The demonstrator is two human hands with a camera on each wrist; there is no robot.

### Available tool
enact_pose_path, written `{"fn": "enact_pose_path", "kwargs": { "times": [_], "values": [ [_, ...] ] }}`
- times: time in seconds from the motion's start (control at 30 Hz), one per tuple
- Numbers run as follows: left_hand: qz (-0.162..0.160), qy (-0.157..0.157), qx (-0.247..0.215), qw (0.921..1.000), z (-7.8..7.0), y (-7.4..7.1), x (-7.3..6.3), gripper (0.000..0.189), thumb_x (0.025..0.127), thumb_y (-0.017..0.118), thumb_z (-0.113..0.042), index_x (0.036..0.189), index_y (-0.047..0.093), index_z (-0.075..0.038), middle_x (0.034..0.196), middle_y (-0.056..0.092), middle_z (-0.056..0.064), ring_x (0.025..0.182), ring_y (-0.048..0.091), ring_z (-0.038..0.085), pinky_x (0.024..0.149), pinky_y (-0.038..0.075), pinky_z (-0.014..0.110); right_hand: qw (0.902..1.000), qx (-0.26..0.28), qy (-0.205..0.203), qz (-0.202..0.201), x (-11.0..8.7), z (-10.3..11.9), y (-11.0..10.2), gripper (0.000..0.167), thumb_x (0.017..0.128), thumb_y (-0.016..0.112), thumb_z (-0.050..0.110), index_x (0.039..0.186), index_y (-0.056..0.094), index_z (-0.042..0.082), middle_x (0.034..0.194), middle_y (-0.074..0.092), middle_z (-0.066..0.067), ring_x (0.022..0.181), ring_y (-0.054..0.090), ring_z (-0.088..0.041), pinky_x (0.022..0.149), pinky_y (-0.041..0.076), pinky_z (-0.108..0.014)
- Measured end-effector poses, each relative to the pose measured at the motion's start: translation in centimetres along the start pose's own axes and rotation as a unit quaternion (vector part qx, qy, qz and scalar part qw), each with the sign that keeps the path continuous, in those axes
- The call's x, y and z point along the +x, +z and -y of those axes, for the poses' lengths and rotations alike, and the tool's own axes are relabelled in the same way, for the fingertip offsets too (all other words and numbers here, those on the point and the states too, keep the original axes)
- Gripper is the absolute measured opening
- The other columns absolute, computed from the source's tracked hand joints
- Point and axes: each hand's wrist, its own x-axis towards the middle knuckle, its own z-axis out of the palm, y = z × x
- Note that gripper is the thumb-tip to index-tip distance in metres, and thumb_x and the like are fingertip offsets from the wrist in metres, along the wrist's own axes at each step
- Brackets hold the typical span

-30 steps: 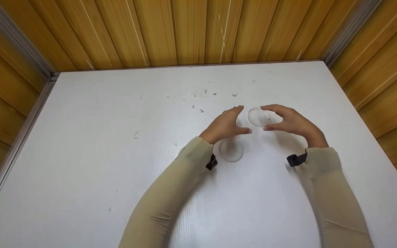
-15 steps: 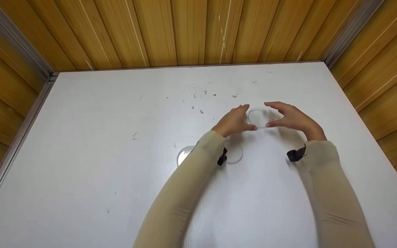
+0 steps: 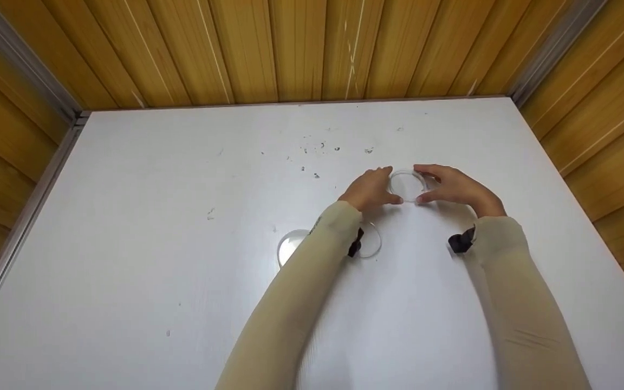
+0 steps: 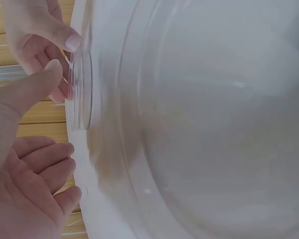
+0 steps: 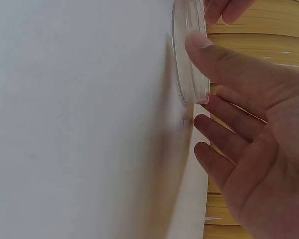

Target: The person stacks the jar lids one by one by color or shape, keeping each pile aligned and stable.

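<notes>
A clear petri dish (image 3: 407, 187) is between my two hands over the white table. My right hand (image 3: 458, 189) pinches its right side, and the right wrist view shows the thumb across the wall of the petri dish (image 5: 189, 64) with the other fingers beyond it. My left hand (image 3: 369, 189) is at its left edge, fingertips right by the rim. In the left wrist view that hand's fingers (image 4: 50, 162) are spread and relaxed, its thumb beside the petri dish (image 4: 80, 92).
A second clear round dish (image 3: 378, 246) lies near the left wrist, partly behind the sleeve. Another round dish (image 3: 292, 246) is farther left, partly covered by the left forearm. Dark specks mark the table (image 3: 155, 216). Wooden panels (image 3: 296, 49) stand at the back and sides.
My left hand has moved right and slightly away, up to the petri dish. The right fingers loosened, then closed on it again. More of the leftmost dish shows beside the left sleeve.
</notes>
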Motion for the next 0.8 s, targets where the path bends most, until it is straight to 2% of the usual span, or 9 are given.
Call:
{"fn": "enact_pose_path", "kwargs": {
  "times": [0.13,0.27,0.47,0.53,0.8],
  "values": [
    [-0.004,0.002,-0.011,0.9999,-0.1,0.2,-0.2,0.069,0.084,0.075,-0.031,0.142,0.045,-0.010,0.136,0.057,0.005,0.126,0.053,0.018,0.106,0.041,0.028,1.0000,-0.005,-0.003,0.001,0.1,0.1,0.2,0.088,0.077,0.080,0.034,0.149,0.035,0.011,0.155,0.031,-0.017,0.144,0.022,-0.038,0.115,0.018,-0.057],
    [-0.008,0.000,-0.027,0.9996,0.1,0.6,-0.4,0.052,0.084,0.075,-0.026,0.129,0.056,-0.011,0.123,0.065,0.003,0.111,0.060,0.014,0.098,0.046,0.027,1.0000,-0.002,-0.008,-0.001,0.0,0.0,0.5,0.086,0.076,0.081,0.034,0.148,0.038,0.014,0.155,0.033,-0.015,0.144,0.024,-0.036,0.116,0.019,-0.055],
    [-0.023,-0.007,-0.052,0.9984,0.4,0.7,-0.6,0.039,0.082,0.077,-0.021,0.118,0.064,-0.011,0.107,0.068,0.000,0.094,0.059,0.012,0.091,0.048,0.026,0.9996,0.005,-0.028,-0.002,-0.1,-0.1,1.0,0.081,0.076,0.081,0.030,0.145,0.043,0.014,0.153,0.036,-0.014,0.144,0.026,-0.034,0.116,0.020,-0.053],
    [-0.028,-0.007,-0.047,0.9985,0.4,0.7,-0.6,0.041,0.081,0.077,-0.020,0.119,0.065,-0.010,0.105,0.067,0.001,0.094,0.057,0.014,0.091,0.047,0.026,0.9995,0.005,-0.030,-0.003,-0.1,-0.1,1.1,0.080,0.076,0.082,0.030,0.145,0.044,0.015,0.153,0.036,-0.014,0.143,0.027,-0.035,0.116,0.020,-0.053],
    [-0.038,-0.011,-0.025,0.9989,0.2,0.3,-0.8,0.056,0.081,0.077,-0.020,0.132,0.058,-0.009,0.115,0.065,0.002,0.109,0.056,0.015,0.099,0.044,0.026,0.9993,0.005,-0.038,-0.003,-0.3,-0.1,1.1,0.080,0.075,0.082,0.032,0.144,0.045,0.015,0.151,0.040,-0.013,0.141,0.032,-0.034,0.115,0.023,-0.053]
  ]
}}
